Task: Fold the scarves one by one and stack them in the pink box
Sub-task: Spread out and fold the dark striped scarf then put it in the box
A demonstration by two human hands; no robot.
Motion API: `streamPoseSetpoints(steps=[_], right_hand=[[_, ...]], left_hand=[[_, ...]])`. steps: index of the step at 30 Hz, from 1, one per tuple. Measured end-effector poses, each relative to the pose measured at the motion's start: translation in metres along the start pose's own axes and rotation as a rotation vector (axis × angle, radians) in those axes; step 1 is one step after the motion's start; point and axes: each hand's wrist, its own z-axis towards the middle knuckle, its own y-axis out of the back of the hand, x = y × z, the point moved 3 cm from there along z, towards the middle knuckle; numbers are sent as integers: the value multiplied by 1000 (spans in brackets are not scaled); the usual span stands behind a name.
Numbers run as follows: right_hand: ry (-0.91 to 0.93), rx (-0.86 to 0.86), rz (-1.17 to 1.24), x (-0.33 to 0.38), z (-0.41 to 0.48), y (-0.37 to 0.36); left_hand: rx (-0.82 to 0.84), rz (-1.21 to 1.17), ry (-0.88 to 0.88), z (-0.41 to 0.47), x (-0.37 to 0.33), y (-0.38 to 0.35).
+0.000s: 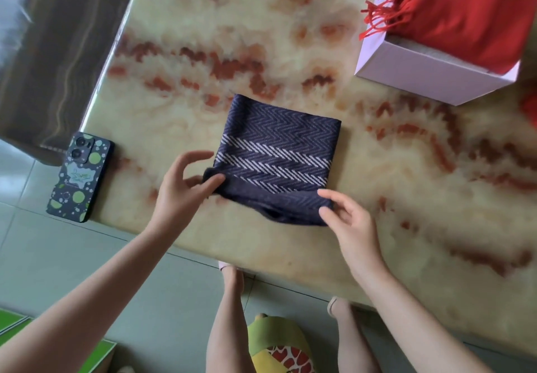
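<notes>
Head view, single frame.

- Navy scarf (279,151): lies on the marbled table (232,38), roughly mid-table and close to the near edge. I see it folded into a compact rectangle, zigzag weave, with a band of pale diagonal stripes across the middle. Its near edge is lifted a little and rumpled; the rest lies flat.
- Left hand (180,195): at the scarf's near-left corner. Thumb lies on top of the cloth and a finger sits under it, so I log it as pinching that corner. The forefinger is stretched out above, off the cloth.
- Right hand (351,227): at the near-right corner. Forefinger on top and thumb at the edge, pinching the fabric; the other fingers are loosely spread.
- Pink box (430,79): far right of the table, well apart from the navy scarf. A red scarf (470,15) lies in it, with its fringe spilling over the box's left wall.
- Phone (78,178): in a dark case with green spots, face down at the table's near-left corner, apart from the left hand.
- Below the table edge I see the person's bare legs and a green-and-yellow patterned stool (279,343).
</notes>
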Motion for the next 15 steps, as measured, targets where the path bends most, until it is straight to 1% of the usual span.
streamPoseSetpoints(steps=[3,5,7,10,12,13,15], right_hand=[[-90,-55,84,15,42,4],[-168,-72,140,22,69,5],[-183,-113,153,30,92,5],[-91,-205,90,39,115,7],[-63,-191,77,37,122,4],[-57,-169,27,34,124,3],[-23,-141,-202,26,126,2]], left_hand=[[12,-15,-27,35,-20,-21],[-18,23,-62,59,-30,-30],[-56,52,-83,84,-34,-34],[-39,46,-78,107,-36,-41],[21,-28,-67,111,-35,-49],[51,-17,-84,110,-35,-52],[87,123,-165,108,-32,-55]])
